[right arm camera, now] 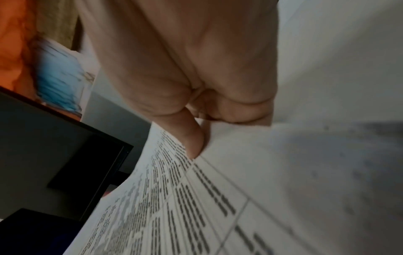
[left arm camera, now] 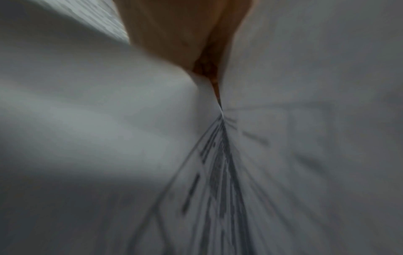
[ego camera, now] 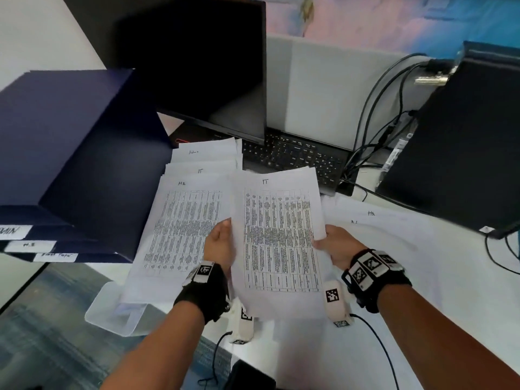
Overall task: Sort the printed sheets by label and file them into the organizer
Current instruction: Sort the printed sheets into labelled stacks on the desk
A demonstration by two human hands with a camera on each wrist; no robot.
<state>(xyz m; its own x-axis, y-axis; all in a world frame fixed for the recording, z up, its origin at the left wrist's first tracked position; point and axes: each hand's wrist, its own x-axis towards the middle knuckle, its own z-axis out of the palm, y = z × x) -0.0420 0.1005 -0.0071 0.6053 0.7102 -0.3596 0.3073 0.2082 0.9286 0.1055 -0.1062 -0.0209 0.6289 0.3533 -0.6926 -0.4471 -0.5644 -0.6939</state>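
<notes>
A printed sheet labelled IT [ego camera: 277, 237] is held up between both hands over the desk. My left hand [ego camera: 222, 243] grips its left edge and my right hand [ego camera: 334, 246] pinches its right edge, thumb [right arm camera: 191, 138] on the printed face [right arm camera: 196, 207]. The left wrist view shows only blurred paper [left arm camera: 283, 155] against the hand [left arm camera: 185, 34]. Sorted piles lie to the left: an HR sheet [ego camera: 180, 235], an IT pile [ego camera: 201, 171] and an Admin pile [ego camera: 208, 150] behind. The dark blue organizer [ego camera: 70, 153] with white tray labels [ego camera: 17, 232] stands at the left.
A laptop [ego camera: 295, 156] with a dark screen [ego camera: 197, 60] sits behind the piles. A black computer tower [ego camera: 461, 153] with cables [ego camera: 374, 114] stands at the right. More white sheets [ego camera: 394, 235] lie on the right of the desk. A clear plastic sleeve [ego camera: 112, 311] overhangs the front edge.
</notes>
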